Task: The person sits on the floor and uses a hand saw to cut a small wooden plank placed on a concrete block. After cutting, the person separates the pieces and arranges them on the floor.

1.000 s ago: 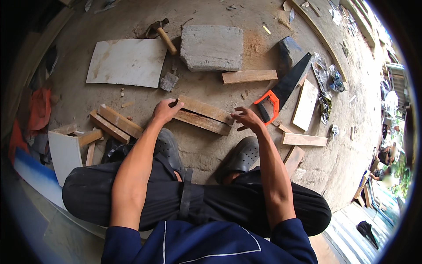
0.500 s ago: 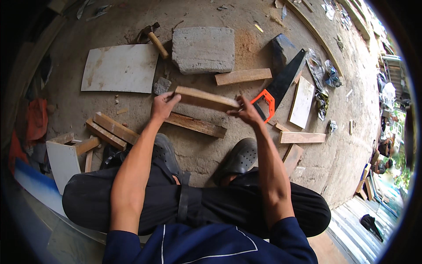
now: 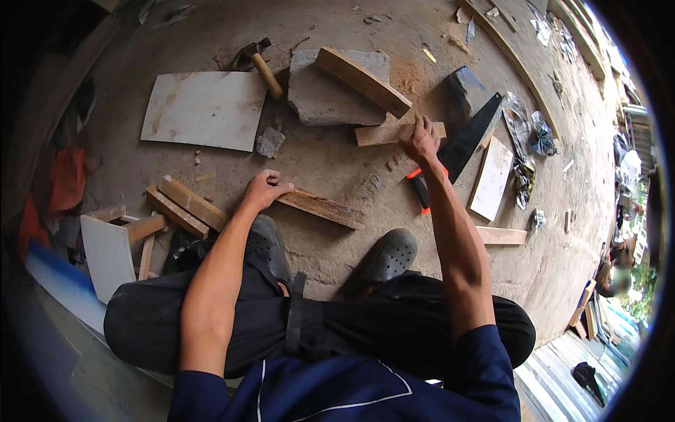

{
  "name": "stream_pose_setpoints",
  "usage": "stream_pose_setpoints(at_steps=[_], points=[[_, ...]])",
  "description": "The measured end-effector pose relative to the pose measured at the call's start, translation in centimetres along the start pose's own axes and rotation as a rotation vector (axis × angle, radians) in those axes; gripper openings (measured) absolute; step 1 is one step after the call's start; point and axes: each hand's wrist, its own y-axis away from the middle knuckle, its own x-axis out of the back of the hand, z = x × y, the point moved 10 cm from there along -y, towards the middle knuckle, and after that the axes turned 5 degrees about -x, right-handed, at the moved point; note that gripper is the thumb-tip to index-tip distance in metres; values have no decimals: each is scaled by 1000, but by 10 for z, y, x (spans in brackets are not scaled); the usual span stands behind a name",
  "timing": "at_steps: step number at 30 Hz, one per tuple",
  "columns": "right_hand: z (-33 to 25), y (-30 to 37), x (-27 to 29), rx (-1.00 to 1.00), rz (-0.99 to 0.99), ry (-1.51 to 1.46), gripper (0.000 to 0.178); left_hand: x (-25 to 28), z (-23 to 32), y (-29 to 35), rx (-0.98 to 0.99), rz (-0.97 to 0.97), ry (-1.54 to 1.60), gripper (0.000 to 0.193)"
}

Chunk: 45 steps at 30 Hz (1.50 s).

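Note:
A wooden plank (image 3: 362,81) lies slanted across the top of a grey concrete block (image 3: 334,102), its right end jutting past the block's edge. Just below that end is my right hand (image 3: 422,141), fingers slightly apart and nothing visible in them. It hides part of a shorter wood piece (image 3: 378,134) on the ground; whether it touches that piece I cannot tell. My left hand (image 3: 267,190) is loosely curled, thumb and fingers apart, over the left end of a rough, dark-edged wood piece (image 3: 323,208). A handsaw (image 3: 472,141) with an orange and black handle lies beyond my right forearm.
A hammer (image 3: 264,70) lies beside a white board (image 3: 204,111). A small stone (image 3: 270,143) sits near the concrete block. Wood offcuts (image 3: 186,205) are at the left. A dark angular block (image 3: 465,91), a pale board (image 3: 492,177) and crumpled plastic (image 3: 520,141) are at the right.
The plank that was between both hands now lies on the concrete block. My right hand has moved up and right; my left hand has dropped slightly to the rough wood piece.

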Motion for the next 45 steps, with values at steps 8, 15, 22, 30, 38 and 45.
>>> stream_pose_setpoints(at_steps=[8, 15, 22, 30, 38, 45], points=[[-100, 63, 34, 500, -229, 65, 53, 3, -41, -1, 74, -59, 222, 48], [-166, 134, 2, 543, -456, -162, 37, 4, -30, 2, 234, 83, 587, 39], [-138, 152, -13, 247, -767, -442, 29, 13, -40, -17, 91, 68, 73, 51], [-34, 215, -28, -647, -1323, -414, 60, 9, -28, -18, 111, -26, 15, 51], [-42, 258, -32, -916, -1354, -840, 48, 5, -18, -18, 224, -143, 181, 47], [-35, 275, -40, -1189, -1273, -883, 58, -7, -30, -30, 230, -281, 90, 30]])
